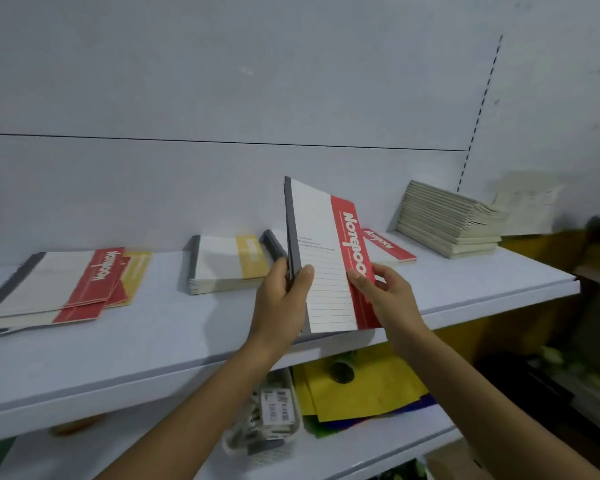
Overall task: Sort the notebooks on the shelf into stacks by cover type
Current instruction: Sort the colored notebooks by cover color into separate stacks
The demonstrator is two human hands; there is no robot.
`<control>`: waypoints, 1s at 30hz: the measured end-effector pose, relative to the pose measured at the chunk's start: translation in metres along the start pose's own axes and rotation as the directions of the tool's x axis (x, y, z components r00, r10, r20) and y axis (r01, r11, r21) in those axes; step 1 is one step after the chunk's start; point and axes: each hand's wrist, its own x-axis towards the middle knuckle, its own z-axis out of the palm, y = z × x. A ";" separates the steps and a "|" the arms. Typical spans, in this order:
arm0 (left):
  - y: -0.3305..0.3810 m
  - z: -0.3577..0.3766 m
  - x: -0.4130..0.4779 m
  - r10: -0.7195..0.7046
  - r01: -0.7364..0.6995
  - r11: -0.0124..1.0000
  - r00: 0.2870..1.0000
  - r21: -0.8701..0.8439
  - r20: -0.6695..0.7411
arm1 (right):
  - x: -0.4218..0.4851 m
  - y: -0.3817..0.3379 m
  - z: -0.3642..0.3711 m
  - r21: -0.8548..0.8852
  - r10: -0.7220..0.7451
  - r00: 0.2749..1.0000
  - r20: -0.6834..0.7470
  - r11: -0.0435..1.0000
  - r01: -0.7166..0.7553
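I hold a red-banded notebook (326, 258) upright above the front of the white shelf (146, 341), between the two hands. My left hand (284, 292) pinches its grey spine edge, thumb on the front cover and fingers wrapped behind; my right hand (381, 292) closes on the red band at the lower right, fingertips laid on the cover. There seems to be more than one book in this grip, since a second grey edge shows at the top. I judge it light and thin, with a soft card cover that will bend if held by a single corner, so the spine is the firm place to hold. The face looks smooth, perhaps a little slippery. It is white with ruled lines, a grey spine strip and a red band lettered in white. On the shelf to the left lies a loose red pile (59, 289) over a yellow one; a yellow-banded stack (229, 265) sits just beside my left hand.
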 end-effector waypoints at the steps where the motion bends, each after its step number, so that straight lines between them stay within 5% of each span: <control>1: -0.004 0.015 0.001 -0.023 0.023 1.000 1.000 0.008 0.016 | 0.004 0.003 -0.015 0.002 0.022 1.000 -0.012 1.000 -0.022; 10: -0.026 0.108 0.016 -0.114 0.096 0.983 0.988 0.155 0.106 | 0.033 0.032 -0.110 0.149 0.231 0.952 -0.198 0.968 -0.204; 17: -0.033 0.139 0.044 -0.122 0.118 0.992 0.990 0.051 0.076 | 0.059 0.034 -0.134 0.167 0.211 0.966 -0.150 0.968 -0.185; 24: -0.056 0.148 0.105 -0.297 0.255 0.951 0.914 0.176 0.278 | 0.112 0.029 -0.150 0.061 0.180 0.967 -0.182 0.983 -0.171; 30: -0.084 0.168 0.154 -0.038 -0.033 0.901 0.987 0.432 0.156 | 0.176 0.015 -0.148 -0.016 0.103 0.988 -0.117 0.994 -0.106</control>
